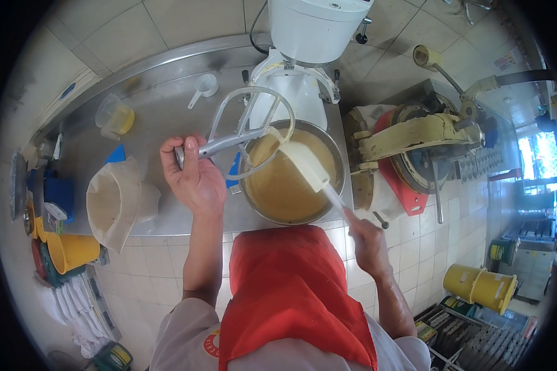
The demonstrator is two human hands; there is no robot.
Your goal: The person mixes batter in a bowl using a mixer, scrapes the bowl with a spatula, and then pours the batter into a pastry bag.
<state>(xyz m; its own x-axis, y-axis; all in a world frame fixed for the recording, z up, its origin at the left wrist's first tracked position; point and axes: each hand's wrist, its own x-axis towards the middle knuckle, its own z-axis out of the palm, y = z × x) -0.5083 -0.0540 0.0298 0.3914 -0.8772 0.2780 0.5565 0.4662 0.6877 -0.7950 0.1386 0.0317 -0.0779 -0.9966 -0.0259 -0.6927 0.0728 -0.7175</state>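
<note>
My left hand (pixel 197 170) is closed round the metal shaft of a flat mixer beater (pixel 247 120). The beater's open frame is held up over the left side of a steel mixing bowl (pixel 338 162). Smooth tan batter (pixel 284 185) fills much of the bowl. In my right hand (pixel 370 244) is the handle of a spatula (pixel 303 164) with a broad cream-coloured blade. That blade reaches up over the bowl, its tip against or very close to the beater's frame near the shaft. Whether it touches cannot be made out.
Behind the bowl stands a white stand mixer (pixel 315 31). Left on the steel counter (pixel 167 105) are a measuring scoop (pixel 207 85), a jug with yellow liquid (pixel 116 115) and a cloth-like piping bag (pixel 114 198). A worn cream-coloured machine (pixel 414 139) stands right of the bowl.
</note>
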